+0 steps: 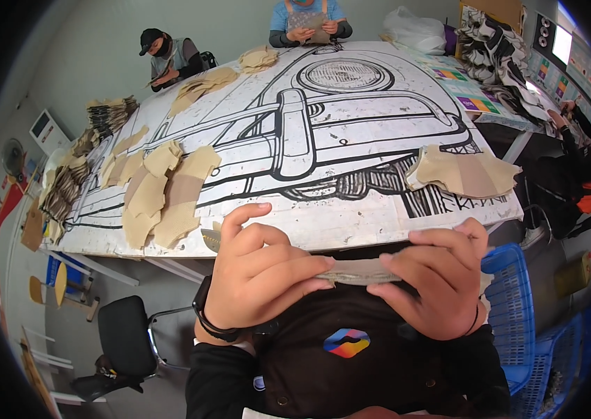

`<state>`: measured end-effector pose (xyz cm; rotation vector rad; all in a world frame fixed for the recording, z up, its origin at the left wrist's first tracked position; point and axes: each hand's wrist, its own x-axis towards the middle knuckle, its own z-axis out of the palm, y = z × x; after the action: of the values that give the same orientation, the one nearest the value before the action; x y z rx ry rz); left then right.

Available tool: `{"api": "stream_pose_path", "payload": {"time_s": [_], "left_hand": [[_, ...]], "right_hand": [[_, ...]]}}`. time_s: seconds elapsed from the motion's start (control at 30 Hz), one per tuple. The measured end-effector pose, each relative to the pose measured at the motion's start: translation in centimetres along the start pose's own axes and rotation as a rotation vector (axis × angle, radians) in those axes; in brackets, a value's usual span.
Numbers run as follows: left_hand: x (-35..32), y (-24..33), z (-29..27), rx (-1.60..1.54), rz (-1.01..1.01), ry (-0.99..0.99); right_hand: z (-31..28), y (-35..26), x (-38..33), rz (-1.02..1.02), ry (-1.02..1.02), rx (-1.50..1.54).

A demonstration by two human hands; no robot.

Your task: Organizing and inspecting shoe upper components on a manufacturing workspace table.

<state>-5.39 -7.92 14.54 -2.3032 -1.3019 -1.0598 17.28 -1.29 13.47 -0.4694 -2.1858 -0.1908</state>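
A folded greyish-beige strip of thin sheet material (358, 270) is stretched level in front of my chest, above the table's near edge. Its left end is pinched between the thumb and forefinger of my left hand (257, 272), whose other fingers are curled or raised. At the opposite end, my right hand (438, 279) grips it the same way. Whether it is cloth or leather I cannot tell. Just left of my left hand lies a small dark piece with a yellowish edge (211, 239), partly hidden by that hand.
The white table (372, 133) bears a black line drawing of a car front. Beige cut pieces lie in piles at left (145, 195) and right (466, 173). Blue plastic crates (512, 300) stand at lower right, a black chair (126, 335) at lower left. Several people work around.
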Motion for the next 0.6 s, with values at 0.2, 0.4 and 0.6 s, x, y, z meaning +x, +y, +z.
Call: {"api": "stream_pose_path", "payload": {"time_s": [0.2, 0.4, 0.6], "left_hand": [[-0.3, 0.1, 0.0, -0.119, 0.045, 0.013], [-0.4, 0.4, -0.6, -0.089, 0.081, -0.075], [1.2, 0.8, -1.9, -0.101, 0.050, -0.233]], "right_hand": [[-0.5, -0.4, -0.4, -0.030, 0.091, 0.025], [-0.3, -0.1, -0.4, -0.064, 0.088, 0.075], [-0.3, -0.2, 0.0, -0.093, 0.051, 0.058]]}}
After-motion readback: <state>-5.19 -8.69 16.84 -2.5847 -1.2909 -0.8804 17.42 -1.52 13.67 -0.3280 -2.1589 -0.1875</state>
